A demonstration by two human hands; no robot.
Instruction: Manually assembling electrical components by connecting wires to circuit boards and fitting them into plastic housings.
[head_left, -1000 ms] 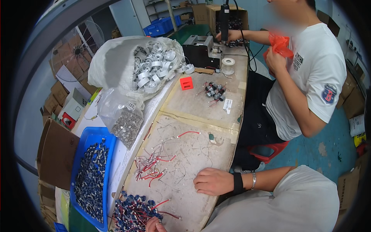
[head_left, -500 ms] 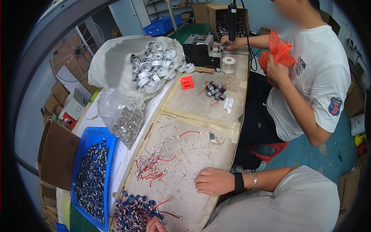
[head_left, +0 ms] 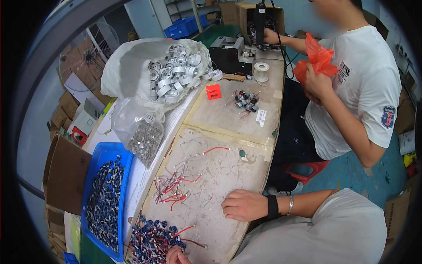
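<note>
At the lower edge my left hand [head_left: 176,256] shows only a few fingertips, beside a pile of small blue circuit boards with red and black wires [head_left: 151,240]. The frame cuts off the rest, so its grip is hidden. My right hand [head_left: 239,205], with a black wristband and a metal bracelet on the arm, rests back-up on the worktable [head_left: 215,176]. Its fingers are curled under, hiding whatever they may hold. Left of it lies a loose bunch of red and white connector wires [head_left: 173,187].
A blue tray of small boards [head_left: 126,176] stands left, near a clear bag of metal parts [head_left: 147,141] and a white sack of wheel-like parts [head_left: 121,72]. Small motors [head_left: 246,102] and an orange block [head_left: 213,91] lie farther off. A co-worker [head_left: 365,83] holds a red plastic bag [head_left: 318,59].
The co-worker's far hand has moved from beside the black machine back toward the cardboard box. My two hands have hardly moved.
</note>
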